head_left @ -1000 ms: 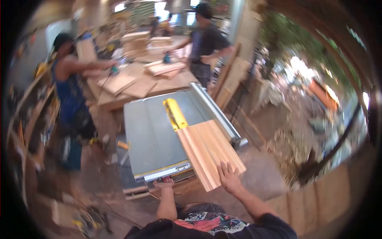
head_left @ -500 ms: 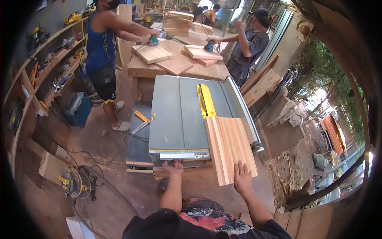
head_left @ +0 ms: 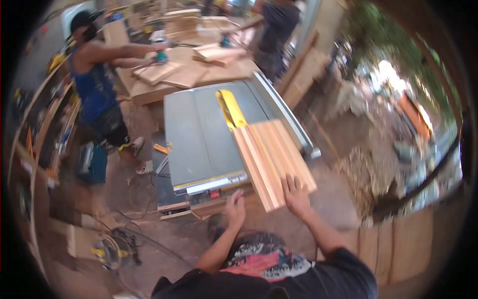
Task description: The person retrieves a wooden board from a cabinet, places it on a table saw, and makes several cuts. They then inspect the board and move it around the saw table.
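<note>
A striped laminated wood board (head_left: 271, 162) lies on the right part of the grey table saw (head_left: 191, 132), its near end overhanging the front edge. Its far end meets the yellow blade guard (head_left: 230, 109). My right hand (head_left: 297, 195) rests on the board's near end, fingers stretched flat over the top. In the air before the saw's front edge is my left hand (head_left: 235, 209), slightly blurred, its fingers loosely apart with nothing seen in them. To its left, a red switch (head_left: 214, 193) shows under the front rail. The fence (head_left: 286, 114) runs along the saw's right side.
Behind the saw stands a workbench (head_left: 219, 74) with boards, where two people work with sanders (head_left: 160, 57). An orange-handled square (head_left: 160, 148) lies left of the saw. A vacuum (head_left: 112, 249) and its hose occupy the floor at left.
My left hand has come away from the red switch and moved right, toward the board. My right hand remains on the board's near end. The whole view has shifted and tilted.
</note>
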{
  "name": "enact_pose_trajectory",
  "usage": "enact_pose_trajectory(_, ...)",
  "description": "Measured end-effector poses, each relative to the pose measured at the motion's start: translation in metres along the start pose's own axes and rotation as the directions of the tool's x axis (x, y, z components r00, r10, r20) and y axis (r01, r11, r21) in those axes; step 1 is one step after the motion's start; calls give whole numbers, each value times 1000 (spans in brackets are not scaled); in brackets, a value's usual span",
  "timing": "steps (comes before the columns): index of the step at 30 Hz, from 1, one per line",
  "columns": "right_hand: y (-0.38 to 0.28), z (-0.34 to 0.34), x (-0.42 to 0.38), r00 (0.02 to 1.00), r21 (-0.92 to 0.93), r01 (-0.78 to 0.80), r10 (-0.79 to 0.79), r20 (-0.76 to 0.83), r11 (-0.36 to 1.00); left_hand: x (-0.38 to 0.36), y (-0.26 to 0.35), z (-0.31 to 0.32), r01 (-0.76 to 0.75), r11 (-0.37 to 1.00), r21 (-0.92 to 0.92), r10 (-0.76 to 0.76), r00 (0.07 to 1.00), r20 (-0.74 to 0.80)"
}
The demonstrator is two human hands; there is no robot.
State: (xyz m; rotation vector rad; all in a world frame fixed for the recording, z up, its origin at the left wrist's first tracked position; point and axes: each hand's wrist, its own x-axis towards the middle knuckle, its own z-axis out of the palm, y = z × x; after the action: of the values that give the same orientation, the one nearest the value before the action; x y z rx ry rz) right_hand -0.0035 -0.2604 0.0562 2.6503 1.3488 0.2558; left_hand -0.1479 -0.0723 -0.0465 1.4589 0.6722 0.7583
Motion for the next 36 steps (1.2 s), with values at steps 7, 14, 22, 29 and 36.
enact_pose_trajectory(7, 5, 43, 1, 990, 140, -43, 61, -126, 989, 58, 22, 41, -244, 955, 170, 163, 907, 389)
enact_pose_trajectory(14, 1, 51, 11, 943, 286, -93, 176, -282, 954, 71, 52, 41, 86, 995, 40, -94, 839, 536)
enact_pose_trajectory(22, 12, 54, 29, 977, 130, 14, 14, -213, 991, 94, 12, 21, -155, 933, 324, -29, 867, 498)
enact_pose_trajectory(29, 23, 27, 45, 986, 32, 134, -131, -101, 990, 100, 28, 22, -268, 848, 458, 37, 891, 452)
enact_pose_trajectory(36, 20, 5, 62, 983, -32, 178, -176, 53, 984, 107, 44, 18, -352, 814, 463, 96, 866, 490)
